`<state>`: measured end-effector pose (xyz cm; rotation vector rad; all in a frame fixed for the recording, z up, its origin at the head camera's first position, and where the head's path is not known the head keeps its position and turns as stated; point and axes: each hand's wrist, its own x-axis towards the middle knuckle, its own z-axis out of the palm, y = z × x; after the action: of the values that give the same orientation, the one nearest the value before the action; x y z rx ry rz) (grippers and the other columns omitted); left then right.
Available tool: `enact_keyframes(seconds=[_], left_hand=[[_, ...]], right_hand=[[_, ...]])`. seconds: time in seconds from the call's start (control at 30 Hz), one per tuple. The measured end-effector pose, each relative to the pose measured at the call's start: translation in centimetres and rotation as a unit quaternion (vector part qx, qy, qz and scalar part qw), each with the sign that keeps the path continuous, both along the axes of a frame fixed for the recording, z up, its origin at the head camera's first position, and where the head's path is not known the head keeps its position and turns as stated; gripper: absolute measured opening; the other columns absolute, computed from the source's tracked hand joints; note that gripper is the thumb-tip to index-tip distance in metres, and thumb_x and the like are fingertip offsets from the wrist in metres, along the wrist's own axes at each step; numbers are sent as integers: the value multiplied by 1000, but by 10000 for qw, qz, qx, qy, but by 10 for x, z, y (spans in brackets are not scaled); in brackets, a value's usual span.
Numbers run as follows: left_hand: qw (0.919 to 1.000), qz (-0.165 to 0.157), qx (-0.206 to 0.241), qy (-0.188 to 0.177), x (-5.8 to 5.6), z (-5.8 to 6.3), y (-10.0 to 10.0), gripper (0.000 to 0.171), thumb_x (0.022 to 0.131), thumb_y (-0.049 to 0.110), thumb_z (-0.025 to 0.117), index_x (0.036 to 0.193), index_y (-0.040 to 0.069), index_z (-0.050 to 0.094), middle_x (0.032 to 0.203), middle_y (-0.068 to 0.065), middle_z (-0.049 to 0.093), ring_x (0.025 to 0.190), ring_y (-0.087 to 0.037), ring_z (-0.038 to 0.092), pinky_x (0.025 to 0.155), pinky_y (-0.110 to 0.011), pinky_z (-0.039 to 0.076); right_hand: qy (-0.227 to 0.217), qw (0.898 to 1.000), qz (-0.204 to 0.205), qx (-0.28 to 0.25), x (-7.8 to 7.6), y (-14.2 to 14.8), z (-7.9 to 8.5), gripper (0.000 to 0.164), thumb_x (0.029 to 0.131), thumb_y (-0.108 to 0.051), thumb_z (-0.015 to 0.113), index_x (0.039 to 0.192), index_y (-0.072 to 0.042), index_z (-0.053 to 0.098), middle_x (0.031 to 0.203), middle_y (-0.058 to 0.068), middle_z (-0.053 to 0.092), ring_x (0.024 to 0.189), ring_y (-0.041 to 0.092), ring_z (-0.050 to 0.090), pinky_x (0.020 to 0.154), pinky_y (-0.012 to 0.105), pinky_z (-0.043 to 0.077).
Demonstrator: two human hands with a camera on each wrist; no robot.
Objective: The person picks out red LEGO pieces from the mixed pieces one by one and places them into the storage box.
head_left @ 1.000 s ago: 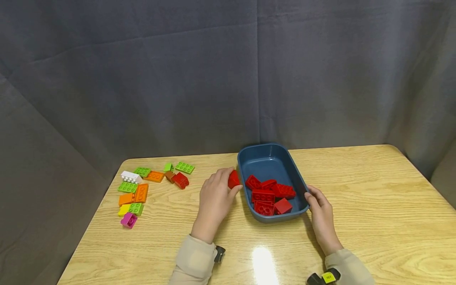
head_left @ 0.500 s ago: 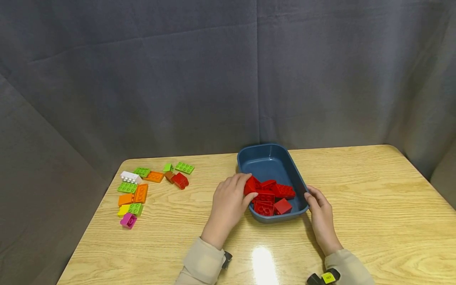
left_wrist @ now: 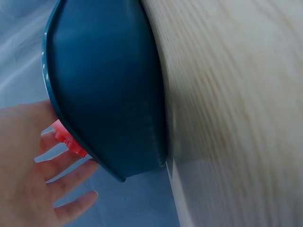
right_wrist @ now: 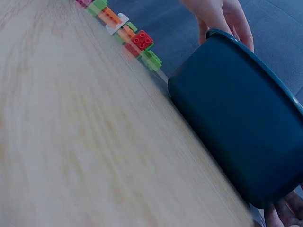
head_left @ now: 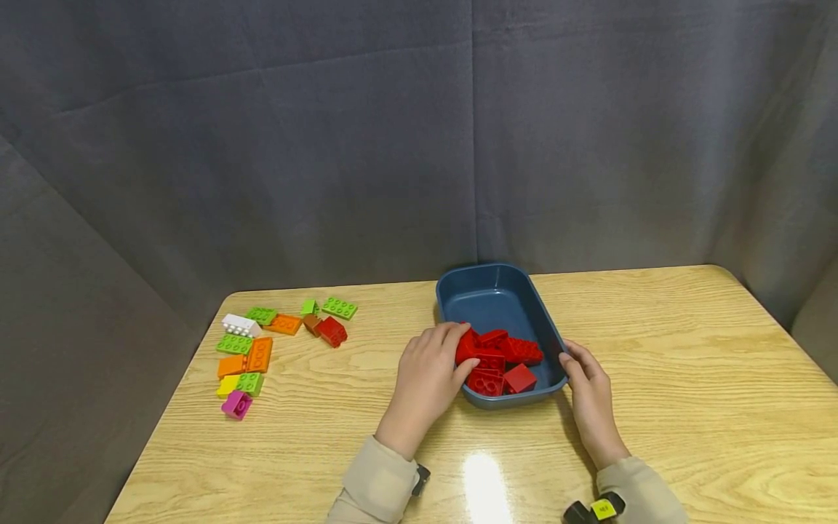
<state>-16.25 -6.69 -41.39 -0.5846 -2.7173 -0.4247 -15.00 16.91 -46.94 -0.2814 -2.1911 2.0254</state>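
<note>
My left hand (head_left: 428,371) reaches over the left rim of a dark blue bin (head_left: 494,302). Thumb and fingers pinch a red toy brick (head_left: 467,347) just inside that rim; in the left wrist view its studs (left_wrist: 71,141) show beyond the edge. Several red bricks (head_left: 520,351) lie in the near half of the bin. At the bin's near right corner my right hand (head_left: 592,407) grips the wall, thumb on the rim and fingers along the outside. From the right wrist only the bin's outer wall (right_wrist: 236,123) is seen, which hides the bricks in it.
On the table's left side lie loose bricks: a red one (head_left: 332,332) beside a brown one (head_left: 311,324), green plates (head_left: 340,308), orange pieces (head_left: 260,354), a white brick (head_left: 241,325), a yellow (head_left: 228,386) and a magenta one (head_left: 237,405). A grey curtain (head_left: 366,145) hangs behind.
My left hand has moved right with the red brick, from beside the bin to over its left rim and slightly down inside. The right hand and the bin have stayed in place.
</note>
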Motion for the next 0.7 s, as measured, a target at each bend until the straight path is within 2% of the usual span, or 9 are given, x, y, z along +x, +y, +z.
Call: enact_keyframes(seconds=[0.37,0.7], left_hand=[[9999,86,-35,-70,1,1,0,60,88,36,76,139,13,55,131,-6,59,118,-22,56,96,-37,48],[9998,134,121,-23,-1,3,-7,45,92,30,72,132,13,62,129,-5,61,119,-22,57,98,-38,48]], right_hand=[[-21,10000,33,-79,-1,0,0,43,106,-27,44,141,-2,49,135,3,48,116,6,47,93,11,38],[-12,10000,3,-36,-2,0,0,41,107,-23,43,141,-1,49,136,6,49,115,6,47,92,11,38]])
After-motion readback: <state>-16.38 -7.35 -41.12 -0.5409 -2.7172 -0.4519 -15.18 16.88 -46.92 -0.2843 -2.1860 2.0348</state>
